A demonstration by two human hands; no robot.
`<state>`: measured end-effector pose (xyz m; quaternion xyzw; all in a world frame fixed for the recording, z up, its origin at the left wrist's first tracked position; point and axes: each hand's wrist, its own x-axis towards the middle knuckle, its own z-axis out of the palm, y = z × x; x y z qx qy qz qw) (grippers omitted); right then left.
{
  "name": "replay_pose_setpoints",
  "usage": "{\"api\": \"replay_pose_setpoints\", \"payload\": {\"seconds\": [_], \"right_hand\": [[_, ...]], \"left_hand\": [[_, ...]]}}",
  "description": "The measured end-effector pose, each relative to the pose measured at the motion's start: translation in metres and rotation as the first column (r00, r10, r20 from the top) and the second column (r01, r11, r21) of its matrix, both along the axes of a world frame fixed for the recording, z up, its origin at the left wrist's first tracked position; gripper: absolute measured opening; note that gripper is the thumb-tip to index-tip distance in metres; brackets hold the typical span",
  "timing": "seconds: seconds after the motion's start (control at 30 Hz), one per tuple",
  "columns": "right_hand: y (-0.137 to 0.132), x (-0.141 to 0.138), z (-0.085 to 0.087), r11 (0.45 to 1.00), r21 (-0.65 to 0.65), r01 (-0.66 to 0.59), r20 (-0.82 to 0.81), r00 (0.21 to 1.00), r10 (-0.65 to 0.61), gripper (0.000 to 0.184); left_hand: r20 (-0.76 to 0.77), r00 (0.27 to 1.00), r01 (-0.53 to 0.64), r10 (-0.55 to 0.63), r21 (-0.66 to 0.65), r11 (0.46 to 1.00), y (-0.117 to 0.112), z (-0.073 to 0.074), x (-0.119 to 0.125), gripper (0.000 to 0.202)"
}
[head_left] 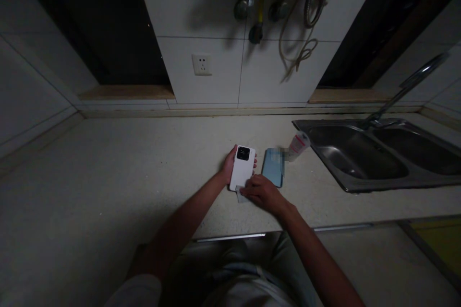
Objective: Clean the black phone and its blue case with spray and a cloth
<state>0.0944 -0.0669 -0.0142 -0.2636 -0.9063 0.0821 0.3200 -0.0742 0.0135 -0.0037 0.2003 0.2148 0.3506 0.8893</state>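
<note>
A white phone (pixel 242 171) with a dark square camera block lies back-up in my left hand (pixel 228 166), whose fingers wrap round it from beneath and show at its right edge. My right hand (pixel 260 190) is closed at the phone's lower end. Its fingers pinch a small grey cloth (pixel 241 197) and press it against the phone's back near the bottom edge. Just right of the phone, a light blue phone (pixel 272 169) rests on the counter; part of it is blurred out. A clear plastic cup (pixel 300 143) with a pink label stands beyond it, tilted in view.
A pale countertop (pixel 118 168) runs along the tiled wall. To the right is a steel double sink (pixel 360 153) with a tall faucet (pixel 406 88). A socket (pixel 202 64), hoses and a looped cord (pixel 304 53) are on the wall. The room is dim.
</note>
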Motion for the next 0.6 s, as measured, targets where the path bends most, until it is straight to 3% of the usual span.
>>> {"api": "replay_pose_setpoints", "payload": {"seconds": [0.37,0.6], "right_hand": [[0.0,-0.015,-0.001,0.976,0.16,0.149,-0.006,0.989,-0.15,0.019],[-0.001,-0.024,0.003,0.954,0.201,0.223,-0.035,0.975,-0.221,0.02]], "left_hand": [[0.115,0.969,-0.208,0.217,-0.086,0.974,0.005,-0.009,0.0,0.075],[0.119,0.963,-0.22,0.242,-0.171,0.96,0.004,-0.009,0.001,0.067]]}}
